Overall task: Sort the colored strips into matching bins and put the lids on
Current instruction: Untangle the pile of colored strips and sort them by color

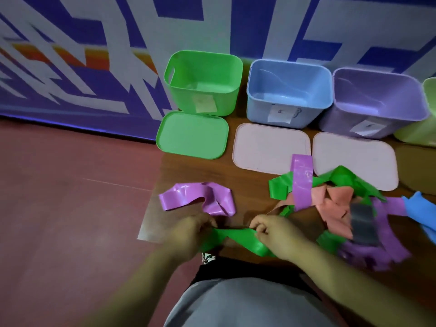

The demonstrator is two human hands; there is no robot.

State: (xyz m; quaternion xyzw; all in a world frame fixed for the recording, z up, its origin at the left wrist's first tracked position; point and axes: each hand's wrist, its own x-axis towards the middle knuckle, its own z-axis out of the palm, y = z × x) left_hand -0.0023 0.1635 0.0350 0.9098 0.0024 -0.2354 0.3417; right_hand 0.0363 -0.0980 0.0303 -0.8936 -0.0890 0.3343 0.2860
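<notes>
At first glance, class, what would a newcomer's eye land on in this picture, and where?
A green bin, a blue bin and a purple bin stand open along the far edge of the table, their lids lying flat in front. Near right sprawls a tangle of strips, and at the near edge the left hand and right hand hold a green strip between them.

Four open bins are set in a row along the far edge of the brown tabletop [188, 175]: a green bin [184, 100], a blue bin [259, 112], a purple bin [337, 123] and a pale green bin [422, 133]. A green lid [192, 135] and two pink lids [269, 147] [354, 156] are laid flat before them. A loose purple strip [195, 198] and a heap of strips [335, 201] are spread nearer.
</notes>
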